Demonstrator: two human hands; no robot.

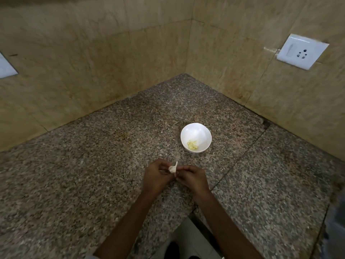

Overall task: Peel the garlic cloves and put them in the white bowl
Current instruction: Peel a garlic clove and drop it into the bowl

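Note:
A white bowl stands on the speckled granite counter, with several peeled yellowish garlic cloves lying in its near side. In front of the bowl both my hands meet above the counter. My left hand holds a pale garlic clove in its fingertips, a strip of papery skin sticking up from it. My right hand has its fingers curled and pinches at the same clove from the right. Most of the clove is hidden by my fingers.
Beige tiled walls form a corner behind the counter. A white wall socket sits on the right wall, and a white plate on the left wall. The counter's inner edge drops to the floor near my forearms.

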